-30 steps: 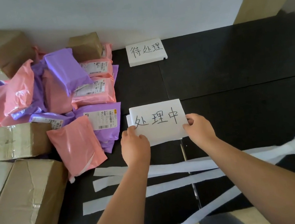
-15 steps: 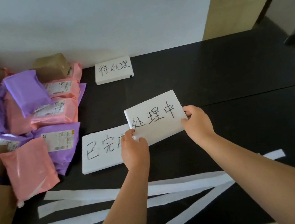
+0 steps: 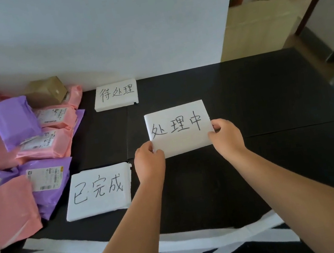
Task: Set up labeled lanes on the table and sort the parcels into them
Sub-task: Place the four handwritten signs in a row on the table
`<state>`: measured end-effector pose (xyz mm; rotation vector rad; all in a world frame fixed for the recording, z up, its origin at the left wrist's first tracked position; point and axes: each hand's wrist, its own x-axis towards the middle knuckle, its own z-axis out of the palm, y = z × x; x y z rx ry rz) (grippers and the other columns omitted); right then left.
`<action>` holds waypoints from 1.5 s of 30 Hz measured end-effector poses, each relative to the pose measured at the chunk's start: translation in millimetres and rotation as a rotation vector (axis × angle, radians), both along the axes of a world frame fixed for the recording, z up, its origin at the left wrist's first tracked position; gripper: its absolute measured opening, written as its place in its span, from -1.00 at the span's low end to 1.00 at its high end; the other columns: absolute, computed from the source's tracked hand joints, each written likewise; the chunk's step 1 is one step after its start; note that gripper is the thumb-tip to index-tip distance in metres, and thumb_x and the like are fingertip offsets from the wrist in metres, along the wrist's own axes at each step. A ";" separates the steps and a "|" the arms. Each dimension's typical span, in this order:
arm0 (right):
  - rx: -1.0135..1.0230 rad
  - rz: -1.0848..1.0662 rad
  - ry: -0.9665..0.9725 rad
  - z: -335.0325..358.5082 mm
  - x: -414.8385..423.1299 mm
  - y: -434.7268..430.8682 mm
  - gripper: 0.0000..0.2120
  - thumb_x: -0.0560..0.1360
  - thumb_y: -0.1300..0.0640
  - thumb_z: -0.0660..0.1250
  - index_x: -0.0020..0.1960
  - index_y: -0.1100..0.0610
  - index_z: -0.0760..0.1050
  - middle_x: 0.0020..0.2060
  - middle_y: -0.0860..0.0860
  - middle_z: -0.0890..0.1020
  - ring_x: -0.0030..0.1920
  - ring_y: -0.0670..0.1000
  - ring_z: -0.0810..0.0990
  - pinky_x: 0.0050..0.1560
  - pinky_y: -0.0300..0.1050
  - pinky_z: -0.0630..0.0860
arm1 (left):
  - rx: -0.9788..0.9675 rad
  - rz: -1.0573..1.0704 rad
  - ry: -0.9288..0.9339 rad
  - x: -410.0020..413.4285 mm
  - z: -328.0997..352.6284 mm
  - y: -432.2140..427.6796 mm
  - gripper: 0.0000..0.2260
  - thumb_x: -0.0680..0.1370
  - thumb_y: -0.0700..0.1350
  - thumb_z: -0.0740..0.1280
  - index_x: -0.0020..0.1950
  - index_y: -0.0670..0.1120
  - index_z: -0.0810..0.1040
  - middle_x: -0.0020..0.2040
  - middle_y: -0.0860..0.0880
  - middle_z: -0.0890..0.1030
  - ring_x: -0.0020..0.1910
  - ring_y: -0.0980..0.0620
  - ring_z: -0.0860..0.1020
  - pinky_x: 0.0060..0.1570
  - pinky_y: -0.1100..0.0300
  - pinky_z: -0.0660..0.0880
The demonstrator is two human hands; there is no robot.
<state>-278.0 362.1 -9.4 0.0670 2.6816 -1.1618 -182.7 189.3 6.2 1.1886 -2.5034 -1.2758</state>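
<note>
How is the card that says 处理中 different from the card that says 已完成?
The 处理中 card is pinched at its lower corners by the left hand and the right hand; the 已完成 card lies on the table, untouched. The 已完成 card is next to a purple parcel, nearer the person; the 处理中 card is farther back and right. Both are white, with three black handwritten characters.

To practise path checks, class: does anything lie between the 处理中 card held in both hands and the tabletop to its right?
Nothing visible does. The left hand and right hand pinch the 处理中 card; the 待处理 card, 已完成 card and parcels lie to its left.
</note>
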 end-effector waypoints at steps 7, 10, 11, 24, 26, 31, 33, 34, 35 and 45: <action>0.062 -0.018 -0.052 1.5 -60.5 -9.9 -0.71 0.59 0.18 0.29 0.30 0.06 0.50 0.20 0.03 0.59 -0.04 -0.07 0.48 -0.34 -0.30 0.31 | 0.024 -0.066 0.024 -62.8 -6.0 -20.0 -0.72 0.57 -0.19 0.29 0.28 -0.08 0.53 0.18 -0.03 0.59 -0.02 0.10 0.49 -0.32 0.42 0.28; 0.060 -0.022 -0.055 -2.7 -92.8 -25.3 -0.70 0.59 0.18 0.30 0.31 0.05 0.49 0.22 0.02 0.60 -0.03 -0.08 0.48 -0.33 -0.30 0.32 | 0.034 -0.069 0.011 -96.1 -10.9 -34.1 -0.65 0.58 -0.16 0.29 0.38 -0.08 0.47 0.25 -0.03 0.57 0.06 0.07 0.51 -0.21 0.38 0.39; 0.057 -0.019 -0.056 -5.1 -103.9 -30.8 -0.69 0.59 0.18 0.30 0.32 0.06 0.48 0.22 0.02 0.60 -0.03 -0.08 0.48 -0.33 -0.29 0.33 | 0.031 -0.076 0.001 -107.6 -13.1 -38.8 -0.63 0.59 -0.15 0.29 0.41 -0.09 0.45 0.27 -0.04 0.55 0.11 0.04 0.52 -0.12 0.32 0.43; 0.095 0.052 -0.085 -49.9 -226.9 -102.1 -0.55 0.62 0.18 0.23 0.50 0.08 0.35 0.42 0.02 0.46 0.32 0.05 0.50 0.04 -0.18 0.38 | 0.000 -0.142 -0.061 -238.9 -59.4 -104.8 -0.58 0.60 -0.16 0.22 0.48 -0.09 0.39 0.42 -0.08 0.44 0.21 -0.05 0.52 -0.02 0.19 0.41; 0.106 0.063 -0.088 -55.9 -239.6 -110.1 -0.55 0.62 0.19 0.22 0.50 0.08 0.35 0.42 0.02 0.46 0.31 0.05 0.50 0.01 -0.18 0.37 | 0.000 -0.156 -0.080 -251.3 -66.0 -112.0 -0.56 0.60 -0.18 0.19 0.51 -0.09 0.36 0.46 -0.07 0.41 0.24 -0.07 0.52 0.02 0.17 0.43; 0.140 0.094 -0.127 -68.6 -258.9 -120.5 -0.54 0.62 0.18 0.21 0.52 0.09 0.33 0.44 0.04 0.44 0.34 0.07 0.48 0.03 -0.17 0.36 | 0.035 -0.185 -0.136 -269.0 -81.8 -119.5 -0.52 0.61 -0.23 0.14 0.56 -0.11 0.27 0.53 -0.07 0.30 0.31 -0.11 0.48 0.21 0.09 0.47; 0.152 0.108 -0.145 -71.9 -260.7 -122.0 -0.53 0.62 0.17 0.20 0.52 0.10 0.32 0.44 0.04 0.43 0.35 0.08 0.47 0.04 -0.16 0.34 | 0.027 -0.224 -0.162 -272.6 -87.7 -120.0 -0.52 0.62 -0.25 0.12 0.56 -0.14 0.25 0.56 -0.06 0.25 0.39 -0.09 0.41 0.20 0.18 0.38; 0.154 0.117 -0.151 -73.0 -260.9 -122.5 -0.53 0.62 0.18 0.20 0.52 0.11 0.33 0.44 0.05 0.43 0.33 0.08 0.47 0.03 -0.16 0.34 | 0.014 -0.259 -0.180 -274.4 -89.1 -119.9 -0.54 0.62 -0.27 0.11 0.54 -0.15 0.26 0.57 -0.06 0.23 0.42 -0.09 0.38 0.18 0.20 0.34; 0.152 0.129 -0.156 -73.8 -260.7 -122.9 -0.54 0.61 0.18 0.20 0.50 0.12 0.34 0.42 0.06 0.45 0.30 0.07 0.48 0.01 -0.16 0.34 | 0.001 -0.297 -0.199 -276.2 -89.5 -119.9 -0.56 0.62 -0.29 0.10 0.52 -0.17 0.27 0.57 -0.09 0.20 0.44 -0.10 0.34 0.19 0.20 0.32; 0.077 0.145 -0.095 -40.9 -223.5 -113.7 -0.56 0.59 0.17 0.28 0.46 0.08 0.39 0.36 0.06 0.47 0.01 -0.01 0.53 -0.23 -0.25 0.37 | -0.087 -0.404 -0.237 -241.7 -61.4 -109.0 -0.43 0.64 -0.24 0.12 0.62 -0.02 0.05 0.64 0.00 -0.09 0.55 -0.07 0.20 0.30 0.01 0.45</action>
